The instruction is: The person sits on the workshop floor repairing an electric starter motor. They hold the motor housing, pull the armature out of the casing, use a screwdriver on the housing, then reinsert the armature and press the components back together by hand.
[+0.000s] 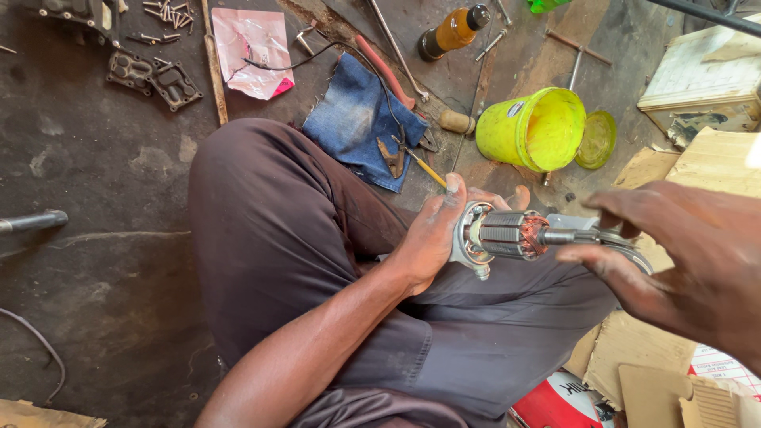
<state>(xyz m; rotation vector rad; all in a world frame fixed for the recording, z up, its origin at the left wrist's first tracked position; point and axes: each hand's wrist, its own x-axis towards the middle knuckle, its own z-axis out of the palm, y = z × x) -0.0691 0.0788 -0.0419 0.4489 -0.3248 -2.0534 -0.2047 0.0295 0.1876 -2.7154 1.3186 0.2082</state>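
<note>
Motor armature (507, 235) held over the lap: left hand (432, 238) closed around its end plate, right hand (682, 261) spread open at the shaft end. Likely heavy, rigid, greasy; copper windings delicate, so grip the metal ends.

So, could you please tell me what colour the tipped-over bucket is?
The bucket is bright yellow-green, seen in the head view.

The person wears dark brown trousers (277, 230), filling mid-frame, with bare forearms and grime-smudged left hand (432, 238) and right hand (682, 261).
</note>
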